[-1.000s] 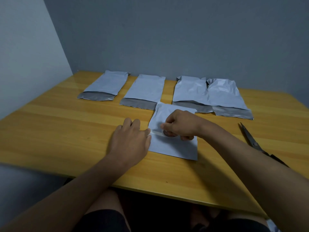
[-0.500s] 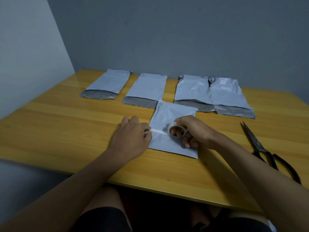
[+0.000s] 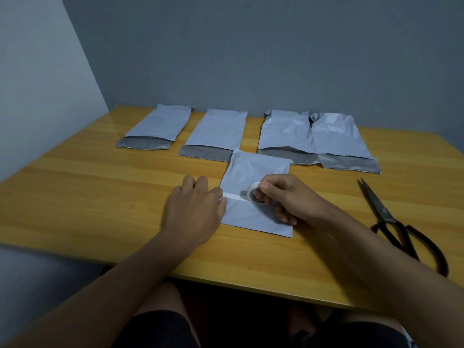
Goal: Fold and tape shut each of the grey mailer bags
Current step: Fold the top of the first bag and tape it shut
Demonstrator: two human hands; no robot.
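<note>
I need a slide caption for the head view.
Right hand unrolls white tape roll across folded grey mailer bag; left hand anchors its end.

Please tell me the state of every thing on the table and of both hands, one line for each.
Near mailer bag: folded, tape partly laid across.
Four far mailer bags: flat, flaps unfolded, untaped.
Tape roll: held upright, strip pulled out.
Scissors: lying closed, untouched.
Left hand: presses the tape's end.
Right hand: grips the roll.

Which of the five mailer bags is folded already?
The nearest bag, under both hands, with tape across it. The four behind show open dark flaps.
</note>
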